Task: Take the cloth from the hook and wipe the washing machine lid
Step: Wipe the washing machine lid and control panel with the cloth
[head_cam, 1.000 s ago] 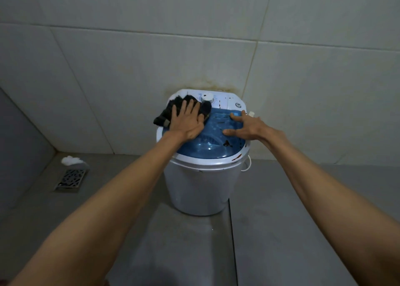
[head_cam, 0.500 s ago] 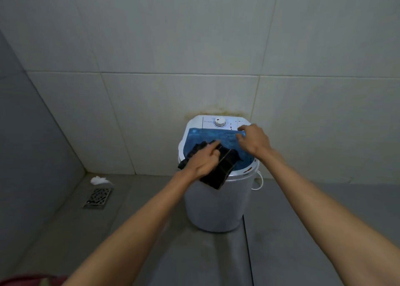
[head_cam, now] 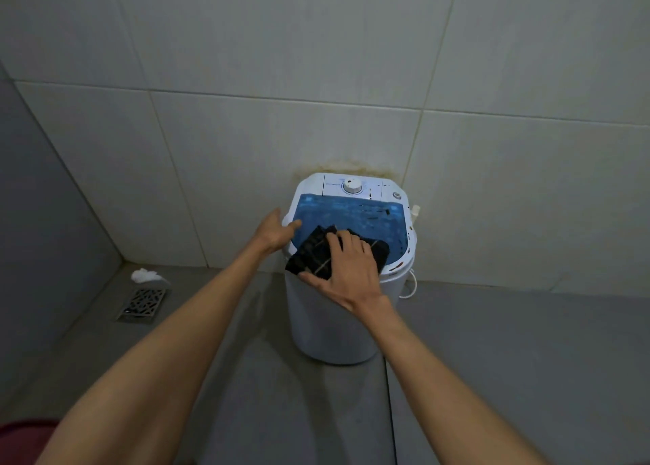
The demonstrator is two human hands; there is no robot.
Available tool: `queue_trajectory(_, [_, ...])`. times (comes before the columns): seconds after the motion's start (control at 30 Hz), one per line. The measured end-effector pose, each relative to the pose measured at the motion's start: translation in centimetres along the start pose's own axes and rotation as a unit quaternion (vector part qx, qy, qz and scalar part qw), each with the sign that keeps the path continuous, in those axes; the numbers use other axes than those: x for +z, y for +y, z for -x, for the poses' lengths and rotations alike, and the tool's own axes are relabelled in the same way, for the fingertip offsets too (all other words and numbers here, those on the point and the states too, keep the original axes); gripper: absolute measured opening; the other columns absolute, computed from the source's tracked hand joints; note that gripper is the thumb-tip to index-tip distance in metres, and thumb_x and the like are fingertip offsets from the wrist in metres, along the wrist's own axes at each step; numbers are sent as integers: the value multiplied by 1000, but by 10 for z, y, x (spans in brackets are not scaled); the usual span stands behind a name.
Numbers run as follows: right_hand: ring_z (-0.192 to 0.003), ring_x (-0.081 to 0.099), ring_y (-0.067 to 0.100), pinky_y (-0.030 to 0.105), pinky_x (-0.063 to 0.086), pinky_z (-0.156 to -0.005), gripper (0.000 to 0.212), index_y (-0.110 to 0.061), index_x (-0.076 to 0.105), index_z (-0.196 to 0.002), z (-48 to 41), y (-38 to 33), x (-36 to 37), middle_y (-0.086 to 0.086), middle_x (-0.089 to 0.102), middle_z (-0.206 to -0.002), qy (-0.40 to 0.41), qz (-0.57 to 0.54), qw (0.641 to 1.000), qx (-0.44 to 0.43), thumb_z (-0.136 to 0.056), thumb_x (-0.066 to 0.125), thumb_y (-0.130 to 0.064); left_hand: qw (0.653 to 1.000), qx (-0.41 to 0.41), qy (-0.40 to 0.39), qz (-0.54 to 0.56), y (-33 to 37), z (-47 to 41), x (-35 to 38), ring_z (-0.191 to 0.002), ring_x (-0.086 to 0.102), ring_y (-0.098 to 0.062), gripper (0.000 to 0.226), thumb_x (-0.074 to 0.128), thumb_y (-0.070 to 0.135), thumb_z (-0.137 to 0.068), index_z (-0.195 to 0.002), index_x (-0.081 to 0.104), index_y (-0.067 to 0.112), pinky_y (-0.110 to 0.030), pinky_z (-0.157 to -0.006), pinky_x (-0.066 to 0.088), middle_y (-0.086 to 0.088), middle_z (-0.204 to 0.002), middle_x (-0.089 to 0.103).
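My right hand [head_cam: 346, 267] lies flat, fingers spread, pressing the dark cloth [head_cam: 316, 257] onto the near edge of the blue washing machine lid [head_cam: 351, 214]; the unwiped blue stretches away from that grip toward the wall, up to the white control dial [head_cam: 352, 186]. My left hand [head_cam: 278, 230] sits open and empty on the machine's left rim, just beside the cloth, so I judge the right is the wiping hand. Small dark specks [head_cam: 378, 213] lie on the far lid; the floor drain [head_cam: 142, 303] is well apart.
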State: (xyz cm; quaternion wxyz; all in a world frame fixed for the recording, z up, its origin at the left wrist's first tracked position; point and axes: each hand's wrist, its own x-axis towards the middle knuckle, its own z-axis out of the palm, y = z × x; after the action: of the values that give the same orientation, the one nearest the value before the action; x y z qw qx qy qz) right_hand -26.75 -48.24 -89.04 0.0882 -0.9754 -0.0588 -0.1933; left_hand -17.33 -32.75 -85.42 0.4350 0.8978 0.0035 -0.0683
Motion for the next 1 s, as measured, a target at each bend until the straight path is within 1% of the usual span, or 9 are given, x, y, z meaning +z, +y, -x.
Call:
queue_trajectory(0.03, [-111,53,27,40,39,-99,90,-12,53,-128,-1,4,-2,8,57,-122,5,14,1000,2,-73,41,-83,999,-22,-3,34,1,3,2,-117,55,-30,60,55,32,-95,-143,37,1,-37,-92,47,-18,-142,48])
queue_trajectory(0.1, [-108,52,26,39,39,-96,92,-12,52,-126,-6,9,-8,7,58,-118,-6,34,999,3,-71,43,-85,997,-38,-11,62,1,8,5,-95,57,-25,50,59,30,-94,-134,49,1,-34,-75,49,-18,-129,58])
queue_trajectory(0.17, [-109,50,27,39,37,-95,94,-11,50,-127,-12,8,-12,7,55,-118,-32,36,999,4,-68,48,-85,997,-37,-15,71,0,11,6,-92,57,-23,50,64,28,-90,-131,52,2,-33,-72,48,-17,-126,60])
queue_trajectory(0.37, [-111,49,30,42,37,-97,87,-10,48,-128,-12,-5,-6,10,53,-120,-26,3,1000,12,-70,58,-75,993,-47,-17,107,8,21,6,-107,57,-28,53,65,21,-90,-136,47,1,-32,-76,46,-18,-132,56])
queue_trajectory(0.5, [-107,51,27,40,38,-94,87,-13,50,-125,-8,6,-9,7,55,-118,-18,-1,1000,-8,-70,52,-80,996,-46,-30,66,15,26,3,-99,49,-21,56,63,25,-91,-139,43,3,-30,-74,41,-16,-136,52])
queue_trajectory(0.63, [-108,51,27,42,37,-95,98,-12,52,-120,-17,20,-24,7,58,-116,-55,47,997,-3,-62,47,-91,996,-53,-44,48,21,31,-3,-121,51,-30,57,63,25,-91,-139,42,2,-32,-79,38,-16,-139,49])
queue_trajectory(0.8, [-122,44,34,51,31,-105,103,-10,46,-128,-31,2,-23,13,52,-129,-118,82,989,31,-62,49,-89,996,-65,-46,40,27,32,-3,-124,50,-31,54,62,21,-92,-138,43,0,-30,-79,38,-17,-140,50])
queue_trajectory(0.93, [-115,45,28,43,32,-100,94,-17,47,-132,-3,18,-11,9,51,-126,-36,57,998,-22,-70,40,-88,995,-73,-55,28,30,32,-5,-128,47,-30,56,60,22,-94,-141,39,0,-30,-80,35,-16,-143,46])
queue_trajectory(1.0, [-121,45,28,44,32,-105,90,-17,50,-132,10,31,-6,8,52,-131,11,36,999,-21,-76,32,-86,995,-73,-58,22,31,33,-8,-129,46,-30,57,60,22,-94,-142,38,-1,-30,-79,34,-15,-144,45])
